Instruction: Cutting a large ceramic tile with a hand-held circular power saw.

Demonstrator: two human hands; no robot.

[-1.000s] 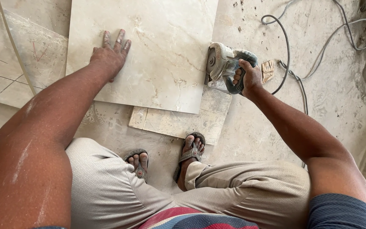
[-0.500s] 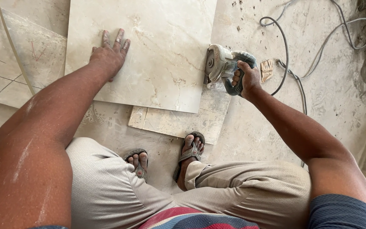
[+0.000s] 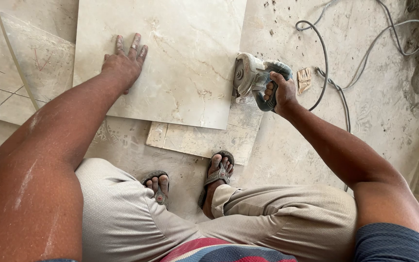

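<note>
The right hand (image 3: 278, 92) wraps shut around the angle grinder (image 3: 254, 77) at the marble tile's (image 3: 180, 58) right edge; the left hand (image 3: 122, 63) presses spread fingers flat, well left.

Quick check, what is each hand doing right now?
Left hand: open, fingers spread, pressed flat on the large beige tile.
Right hand: closed around the handle of the angle grinder at the tile's right edge.

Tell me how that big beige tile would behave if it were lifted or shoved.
The tile looks rigid and flat, so it probably won't flex. Its thin edges suggest it could chip or crack. Resting on a smaller tile piece amid dust, it might slide, though the left hand pins it.
</note>
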